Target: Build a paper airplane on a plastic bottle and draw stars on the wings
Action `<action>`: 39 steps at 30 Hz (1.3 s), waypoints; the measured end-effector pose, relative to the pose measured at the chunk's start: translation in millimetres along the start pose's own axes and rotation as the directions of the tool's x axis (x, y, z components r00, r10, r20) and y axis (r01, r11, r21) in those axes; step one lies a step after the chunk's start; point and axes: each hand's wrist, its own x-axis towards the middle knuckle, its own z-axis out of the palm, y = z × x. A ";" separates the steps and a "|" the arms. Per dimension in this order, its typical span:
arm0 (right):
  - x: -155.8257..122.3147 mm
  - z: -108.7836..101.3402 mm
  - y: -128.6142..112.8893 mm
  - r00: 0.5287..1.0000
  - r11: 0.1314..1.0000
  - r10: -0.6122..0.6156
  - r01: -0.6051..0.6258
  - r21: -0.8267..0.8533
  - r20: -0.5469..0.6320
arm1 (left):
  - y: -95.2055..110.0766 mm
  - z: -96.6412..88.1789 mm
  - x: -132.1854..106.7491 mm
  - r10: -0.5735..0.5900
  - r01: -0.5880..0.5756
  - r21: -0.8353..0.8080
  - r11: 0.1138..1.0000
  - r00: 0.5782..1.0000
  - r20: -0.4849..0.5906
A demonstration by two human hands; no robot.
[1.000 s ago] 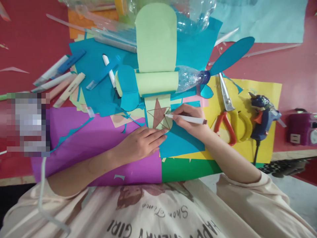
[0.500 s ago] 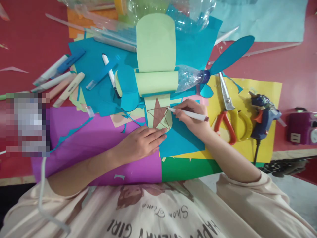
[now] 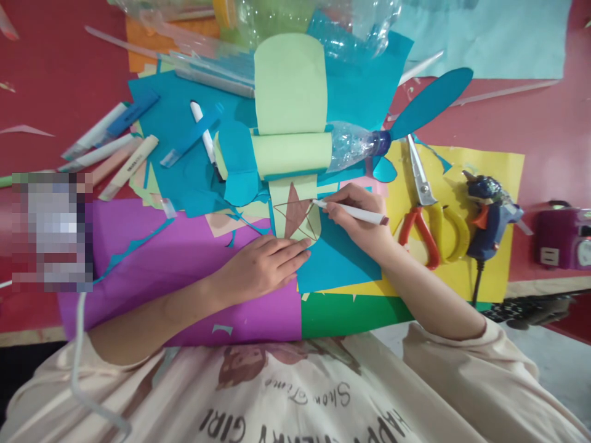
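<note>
My right hand (image 3: 357, 218) is closed around a white marker (image 3: 351, 212) whose tip touches the right point of a brown star (image 3: 295, 212) drawn on a light green paper wing (image 3: 302, 227). That wing belongs to a plastic bottle plane (image 3: 295, 147) with green wings and a blue paper propeller (image 3: 427, 101). My left hand (image 3: 265, 261) lies flat, fingers stretched out, pressing the lower edge of the green wing against the purple paper (image 3: 184, 264).
Several markers (image 3: 113, 151) lie at the left on blue paper scraps. Red-handled scissors (image 3: 420, 203) and a blue glue gun (image 3: 489, 212) rest on yellow paper at the right. A purple box (image 3: 563, 237) sits at the far right. Clear plastic bottles (image 3: 323, 18) are at the top.
The marker tip moved from the star's lower right up to its right point. My left hand stayed in place.
</note>
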 end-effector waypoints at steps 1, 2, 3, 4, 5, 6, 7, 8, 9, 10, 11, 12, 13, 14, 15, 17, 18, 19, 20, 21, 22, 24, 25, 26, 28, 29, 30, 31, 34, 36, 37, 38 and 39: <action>0.1 -0.1 -0.2 1.000 1.000 0.004 -0.004 0.001 0.001 | 0.0 0.0 0.1 0.002 -0.002 -0.001 1.000 1.000 -0.004; 0.2 -0.1 -0.4 1.000 1.000 0.009 -0.009 0.010 -0.004 | -0.1 -0.1 0.2 0.003 -0.003 -0.002 1.000 1.000 -0.009; 0.3 0.1 -0.4 1.000 1.000 0.014 -0.014 0.023 -0.011 | -0.1 -0.2 0.3 0.003 -0.003 -0.003 1.000 1.000 -0.011; 0.4 0.3 -0.4 1.000 0.999 0.018 -0.017 0.036 -0.020 | -0.1 -0.4 0.4 0.003 -0.003 -0.003 1.000 1.000 -0.013; 0.5 0.5 -0.3 0.999 0.999 0.023 -0.021 0.047 -0.032 | -0.1 -0.6 0.5 0.003 -0.003 -0.002 1.000 1.000 -0.012; 0.6 0.8 -0.3 0.999 0.998 0.025 -0.023 0.052 -0.039 | -0.1 -0.8 0.5 0.003 -0.003 -0.001 1.000 1.000 -0.009; 0.7 1.0 -0.3 0.999 0.998 0.026 -0.024 0.051 -0.043 | -0.2 -0.8 0.5 0.004 -0.004 -0.001 1.000 1.000 -0.007; 0.8 1.2 -0.4 0.999 0.999 0.026 -0.024 0.045 -0.043 | -0.2 -0.7 0.3 0.003 -0.003 -0.003 1.000 1.000 -0.004; 0.7 1.3 -0.6 0.999 0.999 0.025 -0.024 0.036 -0.041 | -0.2 -0.6 0.0 0.002 -0.002 -0.004 1.000 1.000 -0.001; 0.7 1.4 -0.9 0.999 0.999 0.024 -0.023 0.024 -0.039 | -0.3 -0.3 -0.3 0.001 -0.001 -0.006 1.000 1.000 0.005; 0.5 1.4 -1.2 0.999 1.000 0.022 -0.022 0.012 -0.036 | -0.2 0.0 -0.6 -0.002 0.002 -0.008 1.000 1.000 0.013; 0.4 1.5 -1.5 0.999 1.000 0.019 -0.019 -0.001 -0.032 | -0.2 0.3 -1.0 -0.004 0.005 -0.009 1.000 1.000 0.018; 0.2 1.6 -1.9 0.999 1.000 0.014 -0.014 -0.013 -0.029 | -0.1 0.5 -1.3 -0.006 0.006 -0.010 1.000 1.000 0.021; 0.0 1.7 -2.3 1.000 1.000 0.006 -0.006 -0.021 -0.027 | 0.0 0.6 -1.5 -0.007 0.008 -0.010 1.000 1.000 0.026; -0.1 1.8 -2.7 1.000 1.000 -0.004 0.003 -0.026 -0.024 | 0.1 0.7 -1.6 -0.008 0.008 -0.009 1.000 1.000 0.027; -0.4 2.1 -3.5 1.000 0.999 -0.021 0.021 -0.029 -0.012 | 0.2 0.5 -1.7 -0.007 0.007 -0.007 1.000 1.000 0.026; -0.4 2.1 -3.9 1.000 0.999 -0.027 0.027 -0.030 -0.003 | 0.2 0.4 -1.6 -0.005 0.005 -0.007 1.000 1.000 0.026; -0.5 2.1 -4.3 1.000 0.999 -0.029 0.030 -0.035 0.009 | 0.2 0.2 -1.4 -0.004 0.004 -0.008 1.000 1.000 0.024; -0.5 2.0 -4.7 0.999 0.999 -0.033 0.034 -0.041 0.026 | 0.1 0.1 -1.2 -0.003 0.004 -0.009 1.000 1.000 0.023; -0.5 1.8 -5.0 0.998 0.998 -0.037 0.039 -0.048 0.043 | 0.1 0.0 -0.9 -0.003 0.003 -0.010 1.000 1.000 0.025; -0.5 1.5 -5.3 0.997 0.998 -0.042 0.045 -0.050 0.060 | 0.1 -0.1 -0.7 -0.003 0.004 -0.012 1.000 1.000 0.027; -0.6 0.6 -5.6 0.994 0.997 -0.056 0.060 -0.043 0.091 | 0.1 -0.4 -0.3 -0.002 0.003 -0.017 1.000 1.000 0.021; -0.7 0.1 -5.7 0.993 0.997 -0.059 0.063 -0.035 0.103 | 0.1 -0.7 -0.1 -0.002 0.002 -0.019 1.000 1.000 0.017; -0.8 -0.4 -5.7 0.992 0.998 -0.058 0.062 -0.028 0.112 | 0.2 -0.9 0.0 -0.003 0.003 -0.021 1.000 1.000 0.015; -0.9 -1.3 -5.7 0.991 0.998 -0.054 0.057 -0.019 0.126 | 0.3 -1.3 0.2 -0.004 0.004 -0.023 1.000 1.000 0.014; -1.0 -1.5 -5.7 0.990 0.998 -0.055 0.057 -0.017 0.129 | 0.3 -1.4 0.3 -0.003 0.003 -0.023 1.000 1.000 0.015; -1.1 -1.6 -5.7 0.990 0.998 -0.060 0.062 -0.012 0.130 | 0.3 -1.4 0.3 -0.002 0.002 -0.022 1.000 1.000 0.013; -1.3 -1.6 -5.7 0.989 0.998 -0.068 0.069 -0.007 0.129 | 0.2 -1.3 0.4 0.000 0.000 -0.021 1.000 1.000 0.006; -1.5 -0.7 -5.8 0.990 0.997 -0.081 0.082 -0.004 0.111 | 0.1 -0.8 0.3 0.003 -0.003 -0.012 1.000 1.000 -0.014; -1.4 -0.1 -5.8 0.991 0.997 -0.076 0.078 -0.015 0.113 | 0.1 -0.7 0.4 0.002 -0.003 -0.008 1.000 1.000 -0.014; -1.2 0.1 -5.8 0.990 0.997 -0.074 0.077 -0.020 0.120 | 0.1 -0.7 0.6 0.002 -0.002 -0.008 1.000 1.000 -0.013; -1.1 0.2 -5.8 0.989 0.997 -0.075 0.079 -0.024 0.129 | 0.2 -0.9 0.8 0.002 -0.002 -0.008 1.000 1.000 -0.012; -1.1 0.1 -5.8 0.988 0.996 -0.079 0.083 -0.024 0.135 | 0.2 -1.1 1.1 0.001 -0.001 -0.008 1.000 1.000 -0.012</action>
